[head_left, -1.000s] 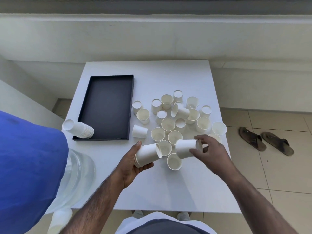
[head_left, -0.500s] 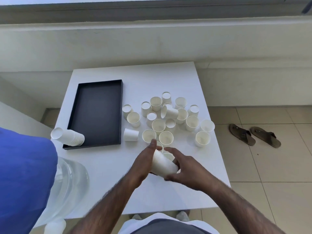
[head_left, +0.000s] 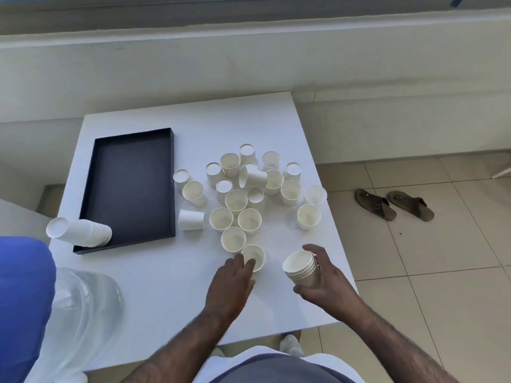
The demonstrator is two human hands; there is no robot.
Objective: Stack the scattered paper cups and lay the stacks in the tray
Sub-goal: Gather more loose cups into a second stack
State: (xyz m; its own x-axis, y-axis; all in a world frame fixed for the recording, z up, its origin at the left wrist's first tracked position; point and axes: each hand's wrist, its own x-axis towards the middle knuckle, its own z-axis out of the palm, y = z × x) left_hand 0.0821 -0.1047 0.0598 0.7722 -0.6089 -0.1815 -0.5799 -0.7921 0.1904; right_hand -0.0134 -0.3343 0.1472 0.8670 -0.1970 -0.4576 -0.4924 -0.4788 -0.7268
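Several white paper cups (head_left: 236,200) stand or lie scattered over the middle of the white table (head_left: 171,280). My right hand (head_left: 327,280) is shut on a short stack of cups (head_left: 301,268), held upright near the table's front right. My left hand (head_left: 231,283) touches the side of the nearest single cup (head_left: 254,256) with its fingertips; whether it grips the cup is unclear. A black tray (head_left: 130,186) lies at the left, its floor bare. A long stack of cups (head_left: 78,233) rests on its side across the tray's front left corner.
A clear plastic water bottle (head_left: 83,305) with a blue part (head_left: 22,299) stands at the table's front left. A pair of brown sandals (head_left: 394,203) lies on the tiled floor to the right. A low wall runs behind the table.
My hands joined the two cup groups into one stack. The stack has passed to my right hand and moved right. My left hand let go and reached forward to the nearest single cup.
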